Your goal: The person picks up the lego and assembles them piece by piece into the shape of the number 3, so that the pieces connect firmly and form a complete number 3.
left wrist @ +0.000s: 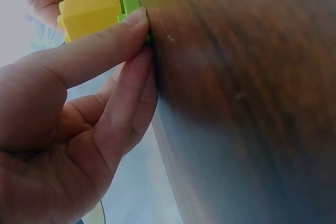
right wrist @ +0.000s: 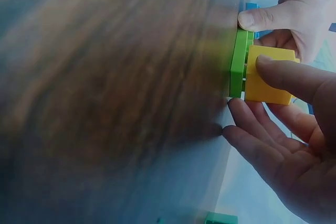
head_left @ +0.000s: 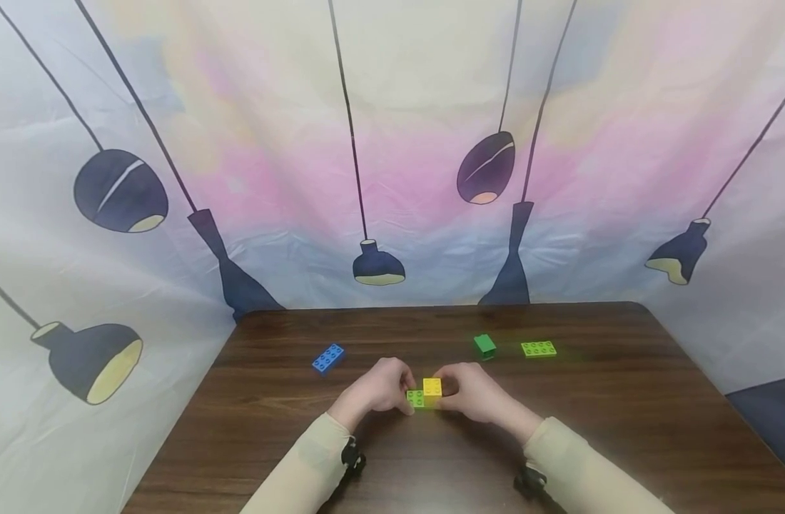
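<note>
A flat light green toy brick plate [head_left: 414, 398] lies on the wooden table, its left end pinched by my left hand [head_left: 385, 385] between thumb and fingers. Over the plate's right end is a square yellow toy brick [head_left: 432, 387], taller than the plate. My right hand [head_left: 474, 392] pinches this brick from the right, thumb on the near side. In the right wrist view, a narrow gap with studs shows between the yellow brick [right wrist: 270, 85] and the green plate [right wrist: 239, 66]. Some fingertips of both hands are hidden behind the pieces.
On the dark wooden table [head_left: 270, 442], a blue studded brick [head_left: 328, 358] lies at the back left. A dark green brick [head_left: 485, 346] and another light green plate [head_left: 539, 349] lie at the back right. A printed cloth [head_left: 424, 250] hangs behind the table.
</note>
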The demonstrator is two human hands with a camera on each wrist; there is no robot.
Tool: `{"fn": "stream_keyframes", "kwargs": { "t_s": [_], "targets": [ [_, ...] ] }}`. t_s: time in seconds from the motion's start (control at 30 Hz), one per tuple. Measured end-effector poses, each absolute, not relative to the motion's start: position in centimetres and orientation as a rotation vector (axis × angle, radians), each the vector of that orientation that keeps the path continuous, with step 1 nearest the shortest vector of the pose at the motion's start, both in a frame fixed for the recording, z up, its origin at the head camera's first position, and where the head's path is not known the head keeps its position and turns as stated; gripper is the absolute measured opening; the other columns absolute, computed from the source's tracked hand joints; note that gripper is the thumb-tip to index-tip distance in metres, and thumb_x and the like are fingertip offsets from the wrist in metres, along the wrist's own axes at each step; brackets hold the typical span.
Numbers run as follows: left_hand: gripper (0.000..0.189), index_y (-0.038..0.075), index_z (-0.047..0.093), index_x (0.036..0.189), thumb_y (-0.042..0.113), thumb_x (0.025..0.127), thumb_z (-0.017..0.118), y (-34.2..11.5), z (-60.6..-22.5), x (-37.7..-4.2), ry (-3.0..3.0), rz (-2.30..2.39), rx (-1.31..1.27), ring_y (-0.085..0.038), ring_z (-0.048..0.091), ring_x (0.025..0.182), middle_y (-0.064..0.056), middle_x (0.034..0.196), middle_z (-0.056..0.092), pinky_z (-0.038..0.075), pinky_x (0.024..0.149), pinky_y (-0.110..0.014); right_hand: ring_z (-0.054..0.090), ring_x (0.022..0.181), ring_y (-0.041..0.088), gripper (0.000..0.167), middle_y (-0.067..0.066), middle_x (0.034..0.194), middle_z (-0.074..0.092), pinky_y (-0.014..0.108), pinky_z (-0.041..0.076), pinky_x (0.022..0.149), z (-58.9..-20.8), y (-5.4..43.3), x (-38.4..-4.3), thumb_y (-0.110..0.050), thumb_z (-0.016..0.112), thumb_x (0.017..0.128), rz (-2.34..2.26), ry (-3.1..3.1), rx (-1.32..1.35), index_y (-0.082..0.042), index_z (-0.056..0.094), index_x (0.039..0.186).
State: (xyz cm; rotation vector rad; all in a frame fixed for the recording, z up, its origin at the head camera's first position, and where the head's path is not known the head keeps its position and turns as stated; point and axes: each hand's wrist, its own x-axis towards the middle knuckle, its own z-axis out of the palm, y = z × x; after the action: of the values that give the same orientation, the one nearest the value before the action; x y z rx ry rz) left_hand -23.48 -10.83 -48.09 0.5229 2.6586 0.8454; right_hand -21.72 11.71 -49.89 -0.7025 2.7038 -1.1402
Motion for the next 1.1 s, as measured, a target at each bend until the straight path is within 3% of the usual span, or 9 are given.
{"fn": "stream_keyframes", "kwargs": {
  "t_s": [0.83, 1.1],
  "targets": [
    [0.027, 0.010, 0.073, 0.089, 0.002, 0.077, 0.096, -10.77, -47.88, -23.47, 2.649, 0.813, 0.508, -0.019, 0.057, 0.074, -0.002, 0.082, 0.062, 0.053, 0.069, -0.034, 0.065, 0.079, 0.012, 0.030, -0.002, 0.096, 0.075, 0.039, 0.059, 0.074, -49.24, 11.53, -22.05, -0.011, 0.095, 0.080, -1.090, 2.689, -0.716, -0.007, 0.079, 0.106],
    [0.027, 0.011, 0.073, 0.090, 0.004, 0.077, 0.096, -10.71, -47.76, -23.62, 2.650, 0.813, 0.504, -0.020, 0.058, 0.075, -0.002, 0.082, 0.063, 0.053, 0.069, -0.034, 0.072, 0.090, 0.014, 0.041, 0.000, 0.106, 0.075, 0.036, 0.062, 0.078, -49.99, 12.32, -22.33, -0.019, 0.094, 0.083, -1.198, 2.593, -0.665, -0.008, 0.074, 0.118]
  ]
}}
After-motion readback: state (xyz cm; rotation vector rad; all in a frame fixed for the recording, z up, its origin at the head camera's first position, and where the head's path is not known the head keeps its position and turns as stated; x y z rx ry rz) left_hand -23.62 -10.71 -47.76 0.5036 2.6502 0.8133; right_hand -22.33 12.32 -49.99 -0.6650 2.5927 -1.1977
